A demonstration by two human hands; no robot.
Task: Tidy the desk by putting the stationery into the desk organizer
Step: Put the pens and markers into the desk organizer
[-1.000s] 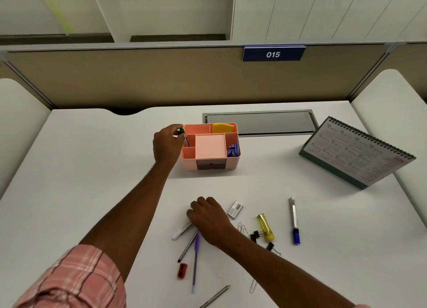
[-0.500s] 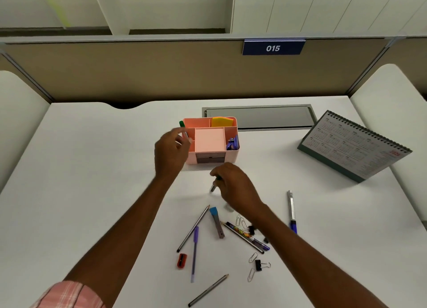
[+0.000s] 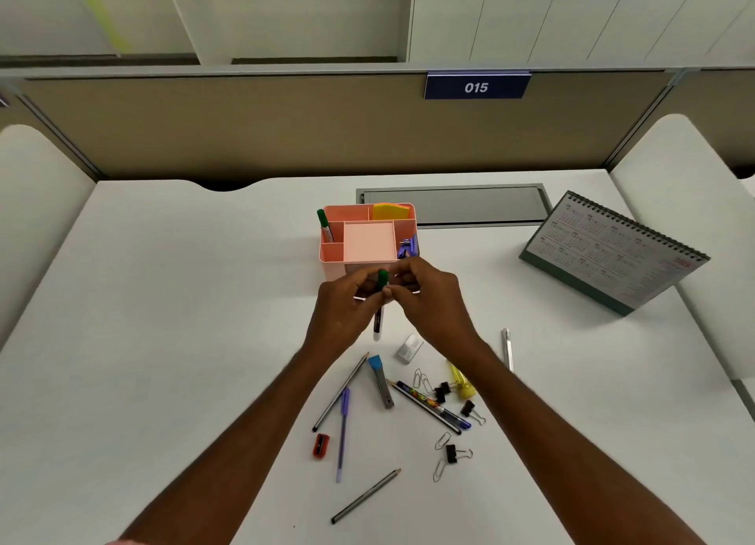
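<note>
Both hands meet just in front of the desk organizer (image 3: 331,255), above the white desk (image 3: 184,320).

Left hand (image 3: 347,305): fingers curled round the barrel of a green-capped marker (image 3: 378,323). The marker is roughly upright, cap up, its white end hanging clear of the desk.

Right hand (image 3: 433,305): fingertips pinching at the marker's cap end. The exact contact is blurred.

The organizer is pink, with several compartments. A second green marker (image 3: 325,226) leans in the left compartment, yellow sticky notes (image 3: 390,211) sit in the rear right one, and a purple item (image 3: 407,247), kind not discernible, is in the right one.

Loose on the desk, near the wrists:
- white eraser (image 3: 408,348)
- blue-tipped grey stick (image 3: 382,385)
- pencil (image 3: 341,391) lying beside a purple pen (image 3: 343,434)
- red sharpener (image 3: 321,445)
- second pencil (image 3: 365,495), nearest the viewer
- patterned pencil (image 3: 425,403)
- yellow highlighter (image 3: 461,381), partly behind the right forearm
- silver pen (image 3: 507,348)
- scattered paper clips (image 3: 423,380) and binder clips (image 3: 453,452)

A desk calendar (image 3: 613,254) stands at far right.
</note>
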